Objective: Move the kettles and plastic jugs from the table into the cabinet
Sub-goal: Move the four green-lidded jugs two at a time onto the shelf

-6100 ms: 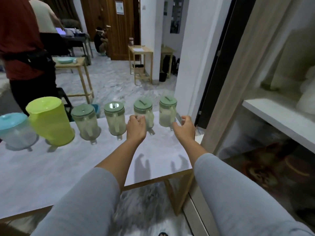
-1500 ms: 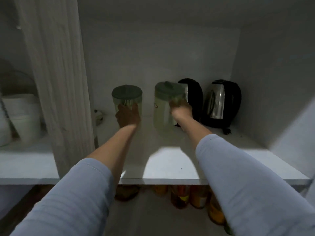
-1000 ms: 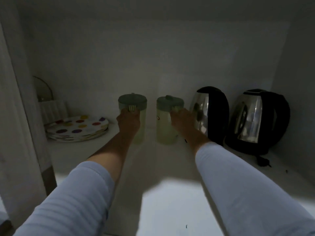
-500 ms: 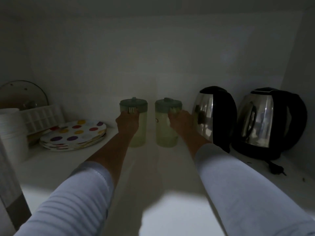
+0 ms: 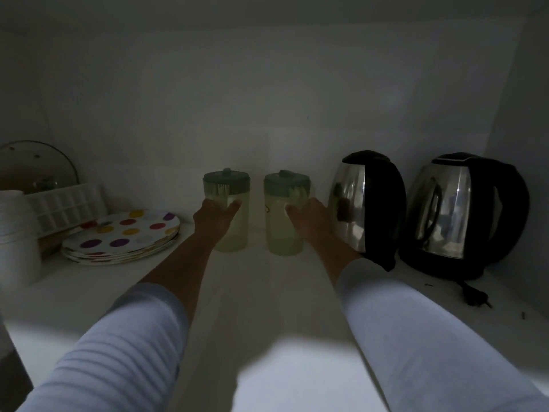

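Two clear plastic jugs with green lids stand upright side by side on the white cabinet shelf (image 5: 267,337), deep inside near the back wall. My left hand (image 5: 215,217) holds the left jug (image 5: 234,209) at its near side, thumb and fingers around it. My right hand (image 5: 309,215) holds the right jug (image 5: 279,221) the same way. Two steel-and-black kettles stand to the right, one (image 5: 368,203) right beside my right wrist and the other (image 5: 466,212) in the corner.
A stack of dotted plates (image 5: 124,236) lies at the left, with a white ice tray (image 5: 65,203), a pot lid (image 5: 32,165) and white bowls (image 5: 16,233) behind it. A kettle plug (image 5: 472,295) lies on the shelf at the right. The cabinet is dim.
The jugs were carried from the table into the cabinet and pushed to the back of the shelf. They now stand on it, with both hands lower on their bodies.
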The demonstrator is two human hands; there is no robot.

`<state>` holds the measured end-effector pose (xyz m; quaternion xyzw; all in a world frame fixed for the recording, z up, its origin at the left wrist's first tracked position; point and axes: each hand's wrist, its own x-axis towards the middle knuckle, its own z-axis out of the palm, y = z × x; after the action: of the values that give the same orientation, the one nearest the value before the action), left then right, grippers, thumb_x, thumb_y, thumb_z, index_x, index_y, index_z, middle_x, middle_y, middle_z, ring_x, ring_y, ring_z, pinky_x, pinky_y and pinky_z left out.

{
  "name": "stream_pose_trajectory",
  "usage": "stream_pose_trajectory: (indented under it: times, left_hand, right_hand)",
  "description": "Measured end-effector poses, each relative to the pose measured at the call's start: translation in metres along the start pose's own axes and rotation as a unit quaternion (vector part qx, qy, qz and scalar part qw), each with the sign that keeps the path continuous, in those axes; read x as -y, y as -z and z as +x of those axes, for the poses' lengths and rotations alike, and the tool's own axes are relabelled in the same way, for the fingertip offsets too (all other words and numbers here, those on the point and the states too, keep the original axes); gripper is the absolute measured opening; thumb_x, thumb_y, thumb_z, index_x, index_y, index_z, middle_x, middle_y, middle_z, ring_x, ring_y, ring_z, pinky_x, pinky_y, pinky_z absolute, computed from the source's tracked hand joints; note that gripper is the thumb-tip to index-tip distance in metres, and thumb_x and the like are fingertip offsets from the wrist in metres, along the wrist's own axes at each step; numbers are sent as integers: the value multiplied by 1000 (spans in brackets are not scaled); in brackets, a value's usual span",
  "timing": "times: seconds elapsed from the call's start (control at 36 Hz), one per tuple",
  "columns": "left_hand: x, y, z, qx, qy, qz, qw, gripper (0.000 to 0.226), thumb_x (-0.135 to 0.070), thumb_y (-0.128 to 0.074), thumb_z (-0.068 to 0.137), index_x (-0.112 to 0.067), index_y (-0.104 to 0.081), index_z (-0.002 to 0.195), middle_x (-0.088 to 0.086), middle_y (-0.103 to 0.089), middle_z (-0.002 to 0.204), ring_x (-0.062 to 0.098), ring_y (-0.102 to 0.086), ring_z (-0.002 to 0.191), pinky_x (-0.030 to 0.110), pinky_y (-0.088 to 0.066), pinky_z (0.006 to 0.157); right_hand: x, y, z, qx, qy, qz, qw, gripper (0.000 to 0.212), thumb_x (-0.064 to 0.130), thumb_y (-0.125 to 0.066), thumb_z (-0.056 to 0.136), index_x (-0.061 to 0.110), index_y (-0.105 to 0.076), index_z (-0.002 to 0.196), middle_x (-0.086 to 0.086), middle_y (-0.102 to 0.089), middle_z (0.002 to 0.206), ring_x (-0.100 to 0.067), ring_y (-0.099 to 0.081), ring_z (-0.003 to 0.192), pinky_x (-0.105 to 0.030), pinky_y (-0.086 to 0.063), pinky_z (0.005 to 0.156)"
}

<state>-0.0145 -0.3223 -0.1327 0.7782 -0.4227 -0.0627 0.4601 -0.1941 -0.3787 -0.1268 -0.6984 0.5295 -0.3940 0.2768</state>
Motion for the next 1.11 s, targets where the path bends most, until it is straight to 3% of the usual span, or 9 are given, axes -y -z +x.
stream_pose_trajectory:
  times: [0.06, 0.19, 0.33, 0.47, 0.56, 0.72, 0.86, 0.97, 1.11]
  left_hand:
    - [3, -3, -6, -9, 17, -19, 1000, 81, -62, -57, 82, 8, -49, 124, 18, -62, 115, 34, -63, 106, 36, -50, 88]
    - [5, -6, -20, -59, 23, -71, 995, 76, -53, -67, 80, 2, -44, 126, 18, -57, 122, 32, -59, 110, 33, -47, 82]
    - [-1, -3, -43, -113, 34, -98, 988, 67, -46, -54, 91, 2, -37, 136, 21, -44, 138, 34, -46, 127, 38, -39, 101]
    - [-11, 7, -74, -134, 13, -94, 986, 58, -39, -42, 99, 2, -35, 139, 25, -41, 141, 36, -44, 129, 39, -37, 102]
    - [-18, 14, -93, -118, 4, -108, 987, 58, -36, -40, 100, 1, -31, 143, 24, -37, 145, 35, -41, 132, 38, -36, 104]
    - [-21, 39, -145, -64, -28, -123, 990, 61, -41, -33, 101, -5, -25, 149, 17, -30, 154, 29, -30, 142, 36, -25, 114]
    - [-11, 57, -199, -19, -24, -121, 992, 58, -41, -29, 102, -9, -25, 150, 14, -31, 154, 29, -32, 141, 34, -24, 114]
    - [0, 70, -246, 12, -20, -119, 993, 67, -48, -23, 101, -1, -30, 147, 20, -39, 148, 34, -39, 136, 39, -30, 113]
    - [-2, 85, -294, 18, -24, -147, 989, 65, -47, -23, 101, -5, -21, 150, 16, -28, 155, 30, -28, 143, 42, -24, 116]
  right_hand:
    - [-2, 1, -3, 3, -4, 21, 1000, 53, 37, -59, 90, 3, -48, 130, -14, -59, 125, -29, -60, 110, -24, -42, 73]
    - [-8, 3, -10, -5, -3, 50, 999, 61, 40, -63, 87, 3, -44, 132, -14, -58, 127, -29, -59, 112, -25, -44, 76]
    - [-9, 9, -28, -4, -9, 79, 997, 70, 41, -61, 89, 3, -33, 142, -16, -51, 136, -30, -54, 122, -28, -45, 88]
    - [-7, 24, -61, -27, -14, 90, 995, 73, 42, -59, 90, 2, -32, 145, -17, -45, 145, -30, -48, 131, -30, -40, 101]
    - [-3, 34, -82, -39, -9, 99, 994, 71, 43, -56, 91, 1, -34, 145, -18, -42, 147, -30, -43, 135, -31, -34, 107]
    - [10, 55, -148, -46, -31, 34, 998, 64, 51, -35, 98, 13, -31, 149, -9, -33, 155, -29, -38, 139, -30, -33, 105]
    - [8, 63, -214, -76, -54, 72, 993, 57, 48, -39, 97, 13, -44, 141, -17, -47, 143, -35, -46, 130, -33, -36, 105]
    - [7, 63, -266, -60, -59, 69, 994, 63, 55, -33, 95, 17, -35, 145, -13, -44, 146, -33, -42, 132, -39, -35, 106]
    - [10, 72, -314, -52, -46, 71, 995, 61, 54, -32, 96, 17, -37, 144, -8, -44, 146, -29, -42, 133, -38, -34, 106]
